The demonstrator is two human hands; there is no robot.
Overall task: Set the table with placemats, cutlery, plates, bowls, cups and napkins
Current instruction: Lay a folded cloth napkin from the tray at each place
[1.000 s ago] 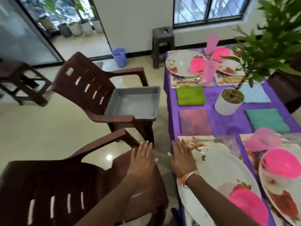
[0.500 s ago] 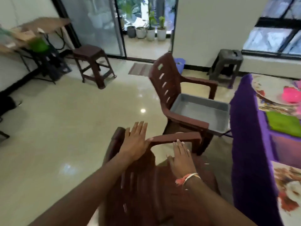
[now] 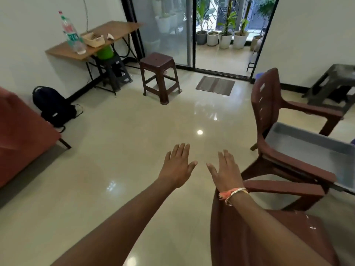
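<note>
Head view: left hand (image 3: 177,166) and right hand (image 3: 225,172) both flat, palms down, fingers straight and slightly spread, holding nothing. They hang side by side, apart, over glossy beige floor (image 3: 119,143). Bangle and orange thread (image 3: 235,194) on the right wrist, which sits above the near brown chair (image 3: 269,239). Beyond it stands a second brown chair (image 3: 269,104) with a grey plastic tub (image 3: 307,143) on its seat: rectangular, matte, cut by the right edge. Further out are a brown stool (image 3: 159,73), a doormat (image 3: 215,85) and a black backpack (image 3: 53,106).

Versus 0.5 s ago: the hands were at the near chair's armrest and are now off it, over floor. The view has swung left, so the purple table with its plates and mats has dropped out on the right. The tub is unmoved.
</note>
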